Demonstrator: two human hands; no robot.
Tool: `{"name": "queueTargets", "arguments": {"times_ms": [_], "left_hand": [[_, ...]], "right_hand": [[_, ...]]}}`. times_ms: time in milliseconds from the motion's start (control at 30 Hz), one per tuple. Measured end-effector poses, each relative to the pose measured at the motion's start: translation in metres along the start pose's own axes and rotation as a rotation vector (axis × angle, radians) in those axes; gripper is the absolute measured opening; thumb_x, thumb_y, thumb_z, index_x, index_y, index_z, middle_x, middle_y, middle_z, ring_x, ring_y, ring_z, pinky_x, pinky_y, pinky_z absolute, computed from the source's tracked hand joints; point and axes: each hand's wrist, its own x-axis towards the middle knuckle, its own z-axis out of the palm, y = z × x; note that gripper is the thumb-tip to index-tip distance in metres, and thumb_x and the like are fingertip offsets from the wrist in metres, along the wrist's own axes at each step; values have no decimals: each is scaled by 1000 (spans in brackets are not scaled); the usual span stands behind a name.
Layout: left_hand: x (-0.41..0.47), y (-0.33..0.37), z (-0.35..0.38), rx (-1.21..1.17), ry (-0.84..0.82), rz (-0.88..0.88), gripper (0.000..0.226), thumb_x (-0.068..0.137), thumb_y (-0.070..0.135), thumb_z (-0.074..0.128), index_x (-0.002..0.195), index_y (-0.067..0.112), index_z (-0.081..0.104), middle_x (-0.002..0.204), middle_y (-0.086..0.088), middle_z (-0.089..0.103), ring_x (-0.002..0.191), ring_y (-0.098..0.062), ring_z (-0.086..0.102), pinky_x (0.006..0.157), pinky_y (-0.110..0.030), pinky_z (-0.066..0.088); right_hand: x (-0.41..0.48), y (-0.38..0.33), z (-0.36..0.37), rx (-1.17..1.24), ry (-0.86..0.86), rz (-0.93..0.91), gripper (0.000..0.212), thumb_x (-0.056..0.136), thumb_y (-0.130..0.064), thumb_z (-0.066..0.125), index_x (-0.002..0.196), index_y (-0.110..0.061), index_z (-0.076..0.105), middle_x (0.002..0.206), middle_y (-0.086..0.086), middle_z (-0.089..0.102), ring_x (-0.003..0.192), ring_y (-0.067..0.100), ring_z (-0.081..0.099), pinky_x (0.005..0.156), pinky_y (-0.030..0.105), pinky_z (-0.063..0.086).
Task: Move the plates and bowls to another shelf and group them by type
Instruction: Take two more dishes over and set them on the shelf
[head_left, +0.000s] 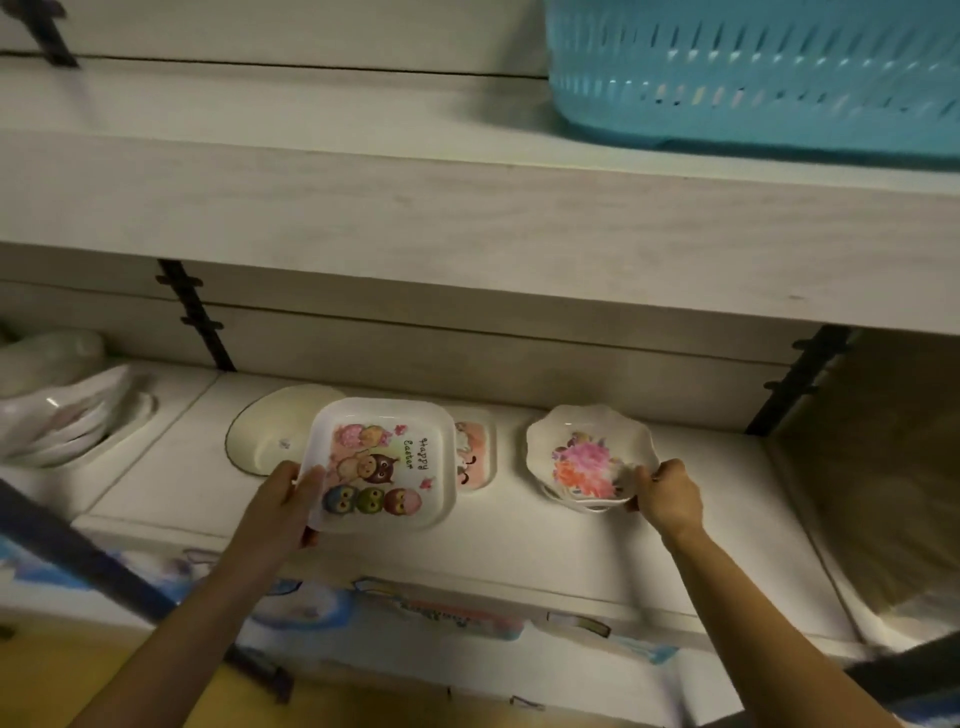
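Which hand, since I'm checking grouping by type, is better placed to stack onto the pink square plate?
Likely left. The left hand grips the square Happy Easter plate, overlapping the pink square plate; the right hand holds a scalloped floral dish instead.

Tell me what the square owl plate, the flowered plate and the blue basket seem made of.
The square owl plate looks like melamine or plastic: glossy white, printed picture. The flowered plate looks similar, thin scalloped rim; ceramic possible. The blue basket is moulded plastic, slotted walls.
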Motion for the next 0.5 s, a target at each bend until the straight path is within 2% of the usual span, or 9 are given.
{"name": "queueTargets", "arguments": {"times_ms": [67, 167, 267, 400, 500], "left_hand": [[3, 2, 3, -1, 2, 4, 32, 97, 27, 39, 107, -3, 47, 92, -15, 56, 71, -22, 53, 50, -27, 45], [6, 2, 6, -36, -2, 5, 27, 96, 25, 40, 103, 0, 48, 83, -9, 56, 68, -19, 53, 52, -27, 43], [11, 2, 9, -66, -5, 4, 23, 96, 25, 40, 99, 3, 48, 83, -8, 56, 68, -17, 53, 51, -27, 43], [17, 1, 12, -79, -2, 11, 20, 97, 24, 39, 81, 14, 47, 78, -6, 54, 64, -17, 51, 49, -25, 43], [21, -1, 11, -71, -4, 9, 19, 97, 23, 38, 85, 12, 47, 80, -7, 54, 66, -19, 51, 53, -28, 44]], "right_hand": [[4, -3, 4, -18, 12, 15, 32, 93, -23, 46, 110, 4, 46, 102, 27, 67, 97, 41, 60, 78, 40, 46], [7, -8, 7, -67, 17, 37, 36, 94, -22, 46, 115, 7, 42, 112, 30, 61, 105, 44, 56, 82, 41, 45], [7, -10, 6, -94, 27, 71, 39, 93, -21, 47, 119, 7, 38, 117, 31, 58, 108, 45, 54, 84, 42, 45], [5, -11, 6, -133, 50, 84, 42, 92, -24, 52, 119, 5, 38, 120, 28, 56, 110, 45, 54, 85, 44, 45], [2, -10, 7, -192, 36, 62, 42, 91, -24, 54, 119, 3, 38, 118, 26, 58, 107, 43, 56, 77, 40, 42]]}}
